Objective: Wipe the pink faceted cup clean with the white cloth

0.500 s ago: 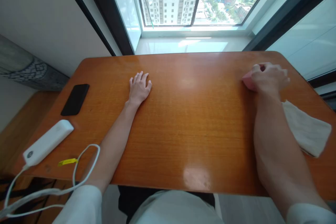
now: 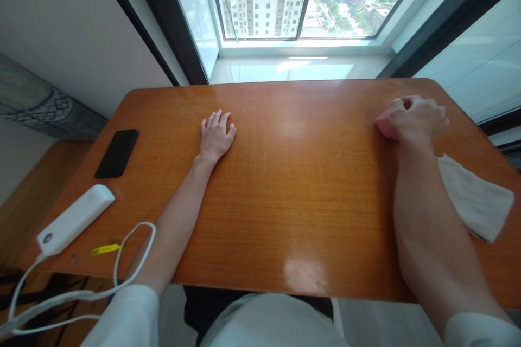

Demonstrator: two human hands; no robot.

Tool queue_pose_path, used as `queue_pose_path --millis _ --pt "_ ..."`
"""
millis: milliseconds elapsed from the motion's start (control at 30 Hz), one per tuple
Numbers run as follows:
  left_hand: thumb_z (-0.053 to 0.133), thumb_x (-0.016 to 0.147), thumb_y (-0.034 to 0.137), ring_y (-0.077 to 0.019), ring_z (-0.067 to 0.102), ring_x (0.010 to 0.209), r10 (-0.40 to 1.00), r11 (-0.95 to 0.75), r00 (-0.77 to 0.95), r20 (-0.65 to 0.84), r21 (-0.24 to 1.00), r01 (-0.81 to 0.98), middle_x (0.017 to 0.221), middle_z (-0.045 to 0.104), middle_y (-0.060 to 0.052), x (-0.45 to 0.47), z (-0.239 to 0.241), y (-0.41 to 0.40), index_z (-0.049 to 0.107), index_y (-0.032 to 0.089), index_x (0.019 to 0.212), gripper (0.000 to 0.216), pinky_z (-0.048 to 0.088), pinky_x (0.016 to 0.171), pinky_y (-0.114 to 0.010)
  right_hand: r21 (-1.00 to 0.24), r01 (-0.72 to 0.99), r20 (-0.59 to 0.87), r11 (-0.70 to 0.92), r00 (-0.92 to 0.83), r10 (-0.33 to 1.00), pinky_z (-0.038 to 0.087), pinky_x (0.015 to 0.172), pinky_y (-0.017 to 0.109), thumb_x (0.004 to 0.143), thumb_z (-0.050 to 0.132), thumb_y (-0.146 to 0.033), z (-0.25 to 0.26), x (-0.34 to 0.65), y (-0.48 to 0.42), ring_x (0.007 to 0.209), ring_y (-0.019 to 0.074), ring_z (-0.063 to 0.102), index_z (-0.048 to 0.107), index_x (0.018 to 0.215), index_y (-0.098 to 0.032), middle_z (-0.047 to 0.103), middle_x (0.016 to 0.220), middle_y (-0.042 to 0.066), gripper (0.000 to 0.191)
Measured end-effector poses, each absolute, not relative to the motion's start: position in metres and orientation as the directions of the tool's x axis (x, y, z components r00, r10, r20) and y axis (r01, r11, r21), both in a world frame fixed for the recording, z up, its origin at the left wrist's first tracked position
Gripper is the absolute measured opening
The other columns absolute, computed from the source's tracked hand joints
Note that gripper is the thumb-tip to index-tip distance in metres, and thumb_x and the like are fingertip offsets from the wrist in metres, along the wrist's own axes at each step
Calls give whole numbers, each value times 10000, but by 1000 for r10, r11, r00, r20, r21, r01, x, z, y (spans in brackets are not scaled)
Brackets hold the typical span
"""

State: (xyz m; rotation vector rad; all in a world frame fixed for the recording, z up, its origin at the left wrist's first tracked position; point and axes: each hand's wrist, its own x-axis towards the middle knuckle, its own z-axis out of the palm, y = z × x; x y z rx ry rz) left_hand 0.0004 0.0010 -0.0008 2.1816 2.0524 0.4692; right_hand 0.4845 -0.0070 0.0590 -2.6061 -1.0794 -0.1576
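My left hand (image 2: 215, 136) lies flat, palm down, on the orange wooden table (image 2: 285, 200), fingers stretched out and holding nothing. At the far right of the table my right hand (image 2: 417, 118) is closed over a pink object (image 2: 383, 123), most of which is hidden under the fingers. A folded cream cloth (image 2: 474, 198) lies on the table just right of my right forearm.
A black phone (image 2: 117, 153) lies face down near the table's left edge. In front of it sits a white power bank (image 2: 75, 219) with a white cable (image 2: 118, 271) looping off the front edge. A big window and sill lie beyond the table.
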Motion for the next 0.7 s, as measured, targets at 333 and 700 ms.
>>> queue_pose_path --millis 333,700 --pt "401 1122 430 -360 397 1757 987 -82 37 153 300 950 1852 457 -164 1 0 0 589 161 1681 648 263 1478 -610 -264 761 216 -593 646 732 347 977 520 1105 531 -364 59 473 -3 1309 353 575 792 1490 -266 721 1592 224 475" --pt "400 1116 436 -359 419 1742 984 -90 38 171 306 948 1844 471 -163 1 -2 1 602 169 1671 648 273 1473 -611 -277 908 212 -316 378 901 422 1053 524 1087 479 -437 56 397 5 1364 401 594 793 1464 -246 735 1563 193 527"
